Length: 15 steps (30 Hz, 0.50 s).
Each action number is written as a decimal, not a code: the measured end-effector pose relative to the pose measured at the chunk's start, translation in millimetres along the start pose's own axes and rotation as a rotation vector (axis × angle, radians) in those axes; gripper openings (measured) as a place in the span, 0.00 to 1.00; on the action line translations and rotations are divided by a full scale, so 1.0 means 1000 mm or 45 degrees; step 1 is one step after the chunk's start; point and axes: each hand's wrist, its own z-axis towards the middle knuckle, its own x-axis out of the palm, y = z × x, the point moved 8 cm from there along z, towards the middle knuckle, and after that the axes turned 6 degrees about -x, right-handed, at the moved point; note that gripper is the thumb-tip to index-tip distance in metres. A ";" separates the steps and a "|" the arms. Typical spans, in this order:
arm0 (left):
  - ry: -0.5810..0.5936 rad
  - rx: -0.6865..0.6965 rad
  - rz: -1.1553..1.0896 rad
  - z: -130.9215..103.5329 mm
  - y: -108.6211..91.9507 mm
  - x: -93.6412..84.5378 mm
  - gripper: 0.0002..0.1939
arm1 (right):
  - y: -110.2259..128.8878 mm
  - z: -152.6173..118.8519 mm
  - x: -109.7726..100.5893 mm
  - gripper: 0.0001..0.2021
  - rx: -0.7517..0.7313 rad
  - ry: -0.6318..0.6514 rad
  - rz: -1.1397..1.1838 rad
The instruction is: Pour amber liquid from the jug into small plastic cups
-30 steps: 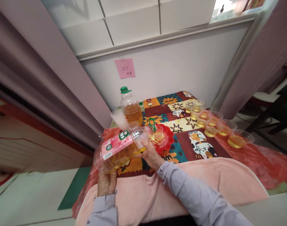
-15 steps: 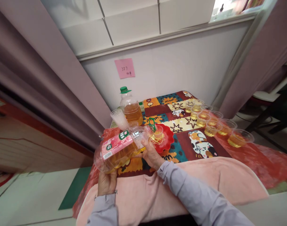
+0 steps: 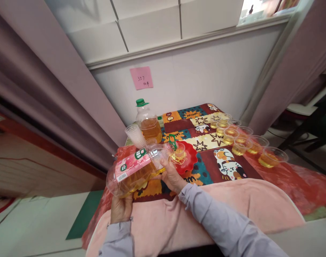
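Note:
A large clear plastic bottle [image 3: 136, 167] of yellow liquid, with a pink label, lies tilted in both my hands. My left hand [image 3: 121, 207] is under its base end, fingers partly hidden below the bottle. Around the neck end my right hand [image 3: 170, 175] is closed. The bottle's mouth points right, at a small clear plastic cup [image 3: 179, 151] holding yellow liquid. That cup stands on a red scalloped plate [image 3: 191, 162]. A green plastic handle [image 3: 172, 141] shows by the bottle's neck.
A second bottle [image 3: 151, 128] with a green cap stands behind, beside a tilted stack of clear cups [image 3: 135, 135]. Several filled cups [image 3: 241, 144] line the right side of the patterned mat [image 3: 205, 167]. A pink cloth [image 3: 232, 200] covers the near edge; red plastic sheeting [image 3: 296, 182] hangs at the sides.
Hardly anything differs. Both hands keep the bottle tilted at the cup on the red plate, and the level in that cup looks slightly higher.

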 end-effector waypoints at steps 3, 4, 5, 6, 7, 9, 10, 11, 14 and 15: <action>-0.017 -0.007 0.034 -0.001 -0.001 0.000 0.28 | 0.002 0.000 0.001 0.38 -0.008 -0.002 -0.006; -0.016 0.003 0.038 -0.002 -0.001 0.001 0.29 | 0.002 0.000 0.002 0.38 -0.007 0.000 -0.006; -0.010 0.012 0.041 -0.002 -0.002 0.002 0.29 | 0.003 -0.001 0.002 0.38 -0.005 0.006 -0.004; -0.007 0.020 0.043 -0.002 -0.002 0.002 0.30 | 0.003 -0.001 0.003 0.38 -0.002 0.014 -0.002; -0.004 0.023 0.044 -0.001 -0.002 0.001 0.30 | 0.003 -0.001 0.004 0.38 0.003 0.022 0.000; -0.001 0.019 0.024 0.001 0.001 -0.002 0.30 | 0.003 -0.001 0.005 0.38 0.011 0.028 0.000; 0.000 0.014 0.004 0.002 0.003 -0.004 0.30 | 0.003 -0.001 0.005 0.38 0.011 0.021 0.002; 0.001 0.006 -0.018 0.004 0.005 -0.006 0.30 | 0.004 -0.001 0.005 0.39 0.012 0.010 0.004; 0.005 -0.020 -0.063 0.008 0.010 -0.012 0.31 | 0.007 0.000 0.004 0.42 0.007 -0.030 0.005; 0.007 -0.023 -0.066 0.009 0.011 -0.012 0.31 | 0.008 0.000 0.004 0.43 0.005 -0.037 0.002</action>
